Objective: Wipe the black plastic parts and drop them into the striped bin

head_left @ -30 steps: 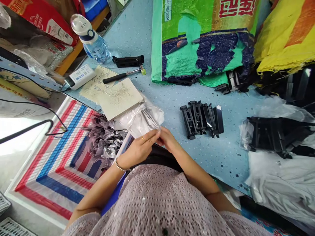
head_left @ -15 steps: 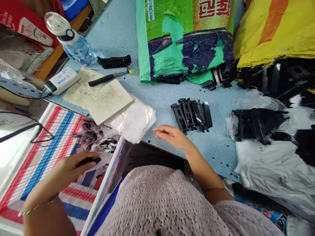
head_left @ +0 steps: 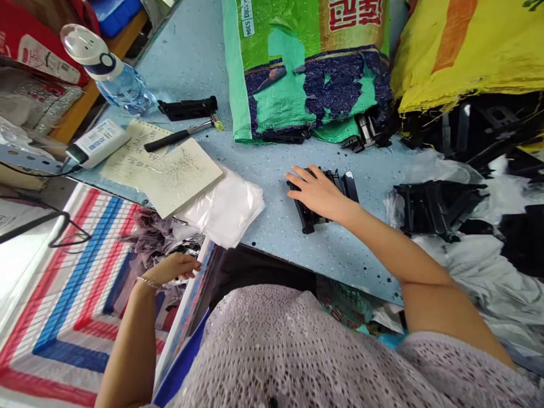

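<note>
My right hand (head_left: 317,192) lies over the row of black plastic parts (head_left: 349,184) on the blue table, its fingers spread and touching the left parts. What its thumb does beneath is partly hidden. At the table's front edge my left hand (head_left: 176,269) hangs above the striped bag, with no black part seen in it. Its fingers are loosely apart. A stack of clear plastic sleeves (head_left: 233,209) sits between the hands, partly under a cream pad (head_left: 182,175). Wrapped parts (head_left: 159,238) lie in the striped bag below.
A bottle (head_left: 121,82), a white device (head_left: 100,141), a screwdriver (head_left: 178,136) and another black part (head_left: 189,107) are at the back left. Green (head_left: 280,107) and yellow (head_left: 450,51) sacks stand behind; more black parts (head_left: 437,209) lie right.
My left hand has let go of the wrapped black part and moved right, toward the table edge. My right hand has moved right and back onto the row of parts.
</note>
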### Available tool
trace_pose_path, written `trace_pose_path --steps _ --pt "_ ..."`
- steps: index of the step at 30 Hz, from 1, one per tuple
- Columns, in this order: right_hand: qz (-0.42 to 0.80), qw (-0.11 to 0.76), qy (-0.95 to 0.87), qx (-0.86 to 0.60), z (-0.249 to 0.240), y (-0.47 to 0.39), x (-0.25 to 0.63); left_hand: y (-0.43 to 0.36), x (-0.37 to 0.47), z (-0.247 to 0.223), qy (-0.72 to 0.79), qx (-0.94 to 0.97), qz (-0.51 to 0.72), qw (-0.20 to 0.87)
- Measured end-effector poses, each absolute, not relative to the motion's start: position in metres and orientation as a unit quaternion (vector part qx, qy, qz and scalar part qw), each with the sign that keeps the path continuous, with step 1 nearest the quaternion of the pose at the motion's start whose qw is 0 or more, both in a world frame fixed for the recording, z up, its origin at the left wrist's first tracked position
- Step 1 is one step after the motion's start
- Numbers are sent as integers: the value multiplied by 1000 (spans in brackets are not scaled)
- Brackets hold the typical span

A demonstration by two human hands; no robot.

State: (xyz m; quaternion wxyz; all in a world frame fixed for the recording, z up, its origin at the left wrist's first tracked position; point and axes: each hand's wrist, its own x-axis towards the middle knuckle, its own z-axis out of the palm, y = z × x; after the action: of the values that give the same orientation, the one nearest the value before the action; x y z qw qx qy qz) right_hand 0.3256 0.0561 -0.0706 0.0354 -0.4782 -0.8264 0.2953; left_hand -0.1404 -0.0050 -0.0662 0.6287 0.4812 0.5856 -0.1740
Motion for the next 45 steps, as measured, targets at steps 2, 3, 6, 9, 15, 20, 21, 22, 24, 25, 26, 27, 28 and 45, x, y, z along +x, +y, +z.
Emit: trace_pose_path --steps 2,3,6,9,15,20,21,22,24,25,26,27,28,45 --pt "316 46 -833 -452 -70 65 322 7 -111 -44 512 526 -126 668" --pt "328 46 -832 -444 -68 66 321 12 -90 -38 493 574 -73 650" --pt "390 13 -798 -459 -53 57 324 22 -25 -39 538 723 77 426" --pt "464 14 -701 -542 -42 35 331 32 9 -59 564 758 100 312" --pt "699 277 -397 -526 -51 4 299 59 -10 -76 640 600 131 462" --pt "857 358 -158 -336 -69 13 221 58 -8 -68 648 526 196 515" --pt "859 355 -148 -338 -72 16 209 56 -8 -64 638 554 214 491" --pt "847 359 -150 -362 -75 18 200 54 -8 -59 624 598 218 453" --pt "793 384 -182 -435 -76 17 193 53 -13 -48 589 702 178 360" --pt "770 395 -206 -457 -74 13 195 54 -17 -44 572 742 144 319" --pt "761 396 -232 -459 -71 9 200 56 -20 -41 560 767 116 290" --pt "766 386 -258 -445 -67 3 206 58 -24 -40 555 779 99 275" --pt "779 363 -284 -425 -63 -4 213 61 -27 -40 552 782 95 273" --pt "742 371 -228 -510 -65 -38 182 -15 5 -44 338 835 206 381"
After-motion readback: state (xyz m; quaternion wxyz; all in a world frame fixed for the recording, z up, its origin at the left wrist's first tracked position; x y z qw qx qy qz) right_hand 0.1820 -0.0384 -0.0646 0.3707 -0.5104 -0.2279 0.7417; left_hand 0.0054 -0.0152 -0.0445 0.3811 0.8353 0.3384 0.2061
